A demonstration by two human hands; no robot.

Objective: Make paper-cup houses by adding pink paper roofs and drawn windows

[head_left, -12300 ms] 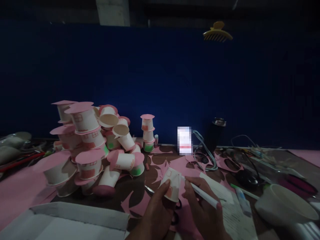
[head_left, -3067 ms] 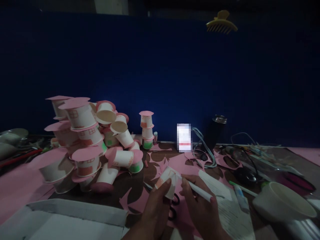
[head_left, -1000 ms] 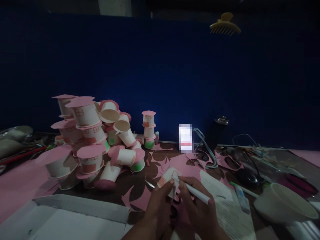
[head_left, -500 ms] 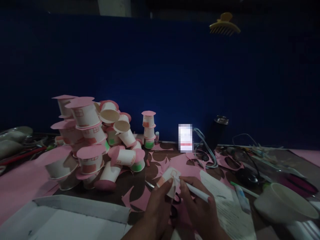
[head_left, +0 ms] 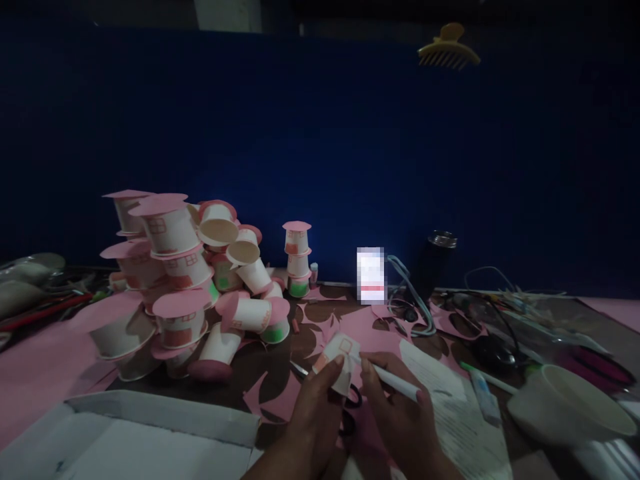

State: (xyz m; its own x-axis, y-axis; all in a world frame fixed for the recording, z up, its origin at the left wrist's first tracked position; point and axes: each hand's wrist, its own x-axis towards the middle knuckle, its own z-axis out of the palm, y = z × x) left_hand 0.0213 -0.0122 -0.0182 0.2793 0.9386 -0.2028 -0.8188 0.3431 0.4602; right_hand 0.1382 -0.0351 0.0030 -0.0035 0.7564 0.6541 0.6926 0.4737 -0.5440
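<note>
In my left hand (head_left: 316,410) is a small white paper cup (head_left: 345,348) with orange-red window lines drawn on its side, tilted. My right hand (head_left: 400,400) grips a white marker pen (head_left: 397,383), its tip end close to the cup wall; whether it touches I cannot tell. Below the cup, scissors (head_left: 353,398) lie partly hidden by my hands, their blades poking out to the left. To the left stands a pile of paper cups (head_left: 173,223) with pink paper discs on them, several bearing drawn doors and windows. A stack of three such cups (head_left: 299,265) stands apart.
An open white box (head_left: 165,413) lies front left. Cut pink paper scraps (head_left: 275,393) cover the middle. On the right are a printed sheet (head_left: 440,393), a glue tube (head_left: 484,397), a white bowl (head_left: 565,407), a computer mouse (head_left: 495,353), cables and a dark bottle (head_left: 433,263).
My right hand and the marker have shifted slightly right, away from the drawn window on the cup. My left hand keeps the cup in nearly the same place.
</note>
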